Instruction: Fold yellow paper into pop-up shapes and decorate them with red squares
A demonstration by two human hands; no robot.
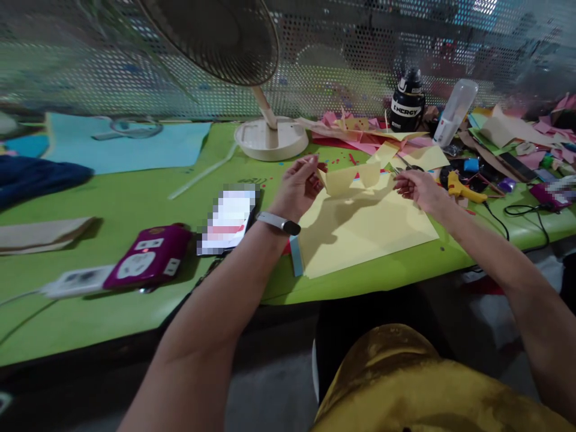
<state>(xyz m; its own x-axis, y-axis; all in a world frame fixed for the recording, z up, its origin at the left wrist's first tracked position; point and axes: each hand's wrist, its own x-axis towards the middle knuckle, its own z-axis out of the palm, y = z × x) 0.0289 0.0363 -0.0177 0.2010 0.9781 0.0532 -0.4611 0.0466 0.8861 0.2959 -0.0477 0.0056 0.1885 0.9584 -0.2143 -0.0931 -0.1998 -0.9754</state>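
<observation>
- A white fan (270,135) stands on the green worktop (135,204) just behind the big yellow sheet (360,231); its head runs out of view at the top.
- Left of the sheet lie a blurred-out phone (229,221), a purple power strip (150,257) and a white one (74,281).
- Right of the sheet there is a yellow glue gun (463,189) amid paper scraps; behind it, a black bottle (407,102) and a clear one (455,113).
- Nothing blocks the hands; the far right clutter is too jumbled to make out.
- The left hand (297,189) pinches one end of a folded yellow strip (351,178), held upright above the sheet's far edge.
- The right hand (416,187) is closed in a grip on scissors (407,167) at the strip's other end; the blades are hard to see.
</observation>
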